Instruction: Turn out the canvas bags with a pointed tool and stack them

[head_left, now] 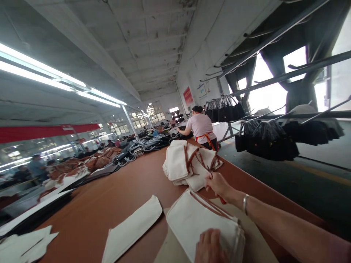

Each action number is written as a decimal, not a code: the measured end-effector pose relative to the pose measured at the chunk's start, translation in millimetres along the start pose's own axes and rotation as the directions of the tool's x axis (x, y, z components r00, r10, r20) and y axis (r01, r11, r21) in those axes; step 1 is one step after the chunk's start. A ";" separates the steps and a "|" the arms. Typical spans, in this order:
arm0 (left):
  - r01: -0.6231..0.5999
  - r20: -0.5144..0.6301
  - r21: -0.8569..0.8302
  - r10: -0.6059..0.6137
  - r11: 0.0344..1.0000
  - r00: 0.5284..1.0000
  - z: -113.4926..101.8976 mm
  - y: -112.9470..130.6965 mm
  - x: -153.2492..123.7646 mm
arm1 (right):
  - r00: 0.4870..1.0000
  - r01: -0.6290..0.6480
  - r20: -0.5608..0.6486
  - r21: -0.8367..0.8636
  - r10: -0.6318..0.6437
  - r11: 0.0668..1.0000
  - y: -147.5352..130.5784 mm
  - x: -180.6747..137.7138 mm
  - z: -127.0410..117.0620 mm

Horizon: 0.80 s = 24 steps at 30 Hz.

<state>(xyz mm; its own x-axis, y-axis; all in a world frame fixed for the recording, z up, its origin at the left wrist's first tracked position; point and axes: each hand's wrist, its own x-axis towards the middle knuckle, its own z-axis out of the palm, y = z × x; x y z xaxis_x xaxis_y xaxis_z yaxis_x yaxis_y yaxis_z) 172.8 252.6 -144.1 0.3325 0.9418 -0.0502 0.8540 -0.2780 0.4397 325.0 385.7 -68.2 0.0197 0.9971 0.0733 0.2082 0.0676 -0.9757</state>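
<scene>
A cream canvas bag [192, 219] is lying at the near edge of a long brown table [115, 197], on a pale board [257, 244], its brown straps running along its far side. The left hand [210, 246] is pressing down on the bag's near corner; only its back is showing at the bottom of the view, so whether its fingers are curled cannot be told. The right hand [218, 183], a bangle on its wrist, is reaching across the bag with its fingers closing around a brown strap [210, 168] just beyond it. That strap is leading up to a stack of like bags [189, 162] sitting just beyond. A flat cream panel [133, 228] is lying to the left of the bag, and more pale pieces [24, 243] are lying at the near left corner. Further along, the table is carrying heaps of orange-brown and dark goods [90, 162]. A person in a pale shirt and orange apron [202, 129] is working at the far right side. Racks on the right are holding dark bags [263, 140] hanging in rows. Tube lights [55, 80] are glowing under a bare concrete ceiling. A red sign [188, 95] is hanging on the far wall, its writing too small to read.
</scene>
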 end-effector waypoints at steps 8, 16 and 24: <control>-0.254 0.124 0.129 0.238 0.959 0.963 -1.2 23.1 70.7 | 0.998 -0.035 0.053 0.071 0.031 0.997 74.2 -51.6 -23.4; -0.273 0.077 0.184 0.263 0.944 0.962 -20.9 31.9 77.6 | 1.000 -0.016 -0.020 0.144 0.019 0.989 46.2 -49.2 -35.2; -0.160 -0.105 0.195 0.183 0.968 0.977 -59.7 15.7 27.4 | 0.995 -0.015 0.094 -0.041 0.019 0.999 65.0 -64.8 -10.9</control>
<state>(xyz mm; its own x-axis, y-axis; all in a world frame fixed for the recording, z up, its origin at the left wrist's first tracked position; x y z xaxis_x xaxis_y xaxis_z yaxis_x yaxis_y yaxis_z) 171.4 285.4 -85.0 0.4393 0.8895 0.1260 0.8511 -0.4569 0.2584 347.9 325.1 -134.1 -0.0685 0.9970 0.0351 0.2475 0.0511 -0.9676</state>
